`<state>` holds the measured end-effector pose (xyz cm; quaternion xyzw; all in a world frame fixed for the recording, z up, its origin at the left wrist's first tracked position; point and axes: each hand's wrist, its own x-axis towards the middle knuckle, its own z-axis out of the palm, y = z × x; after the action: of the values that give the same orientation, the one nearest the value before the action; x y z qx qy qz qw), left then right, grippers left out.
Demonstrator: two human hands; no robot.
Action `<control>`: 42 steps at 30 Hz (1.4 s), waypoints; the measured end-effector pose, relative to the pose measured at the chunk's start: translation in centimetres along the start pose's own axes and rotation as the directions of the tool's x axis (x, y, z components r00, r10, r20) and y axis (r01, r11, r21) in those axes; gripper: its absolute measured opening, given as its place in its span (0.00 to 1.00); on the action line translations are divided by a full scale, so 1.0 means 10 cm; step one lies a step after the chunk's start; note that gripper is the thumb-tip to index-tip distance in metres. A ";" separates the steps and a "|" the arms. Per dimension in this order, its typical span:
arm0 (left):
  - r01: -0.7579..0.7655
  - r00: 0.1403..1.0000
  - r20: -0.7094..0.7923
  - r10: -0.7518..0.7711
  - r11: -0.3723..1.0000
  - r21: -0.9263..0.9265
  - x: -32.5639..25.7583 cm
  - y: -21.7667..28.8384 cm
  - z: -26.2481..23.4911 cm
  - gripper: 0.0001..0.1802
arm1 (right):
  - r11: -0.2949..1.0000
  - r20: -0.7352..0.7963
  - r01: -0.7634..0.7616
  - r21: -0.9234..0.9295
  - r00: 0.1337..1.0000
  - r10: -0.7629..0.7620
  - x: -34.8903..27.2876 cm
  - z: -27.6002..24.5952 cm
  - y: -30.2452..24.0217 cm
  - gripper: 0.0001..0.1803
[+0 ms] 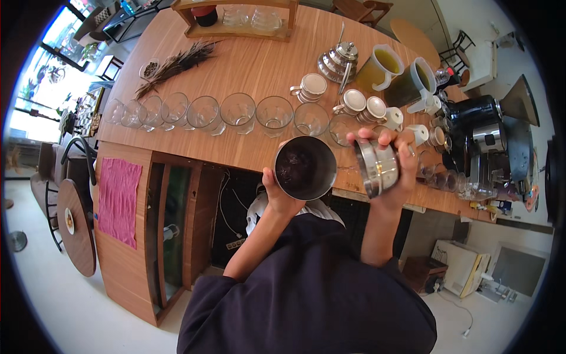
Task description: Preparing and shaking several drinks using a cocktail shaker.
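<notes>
My left hand (282, 197) is wrapped round a metal shaker tin (323, 168), whose wide mouth faces up. Inside the tin sits dark liquid (293, 170), perhaps with ice that I cannot make out clearly. My right hand (405, 156) grips a shiny metal shaker top (377, 171), tilted and slightly blurred, just right of the tin and apart from it. Beyond both hands, clear drinking glasses (237, 112) stand in a curved row along the counter. One glass (343, 131) is right behind the gap between my hands.
On the wooden counter (265, 68) stand a metal kettle (339, 62), several white cups (354, 101) and two pitchers of greenish liquid (383, 65). Dried stems (183, 66) lie at the left. Black equipment (474, 112) fills the right side. A pink cloth (119, 200) hangs at left.
</notes>
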<state>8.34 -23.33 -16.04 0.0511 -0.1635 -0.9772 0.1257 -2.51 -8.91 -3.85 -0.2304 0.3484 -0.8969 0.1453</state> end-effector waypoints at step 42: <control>0.258 0.966 0.102 -0.239 0.930 -0.261 0.05 -0.88 -0.13 0.41 | 0.593 -0.006 -0.072 -0.802 0.994 0.112 -0.65 -0.97 0.50 0.61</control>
<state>6.03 -15.85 -20.20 0.0201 -0.0239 -0.9995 0.0011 -1.45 -4.39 -15.65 -0.2730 0.7215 -0.6312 0.0805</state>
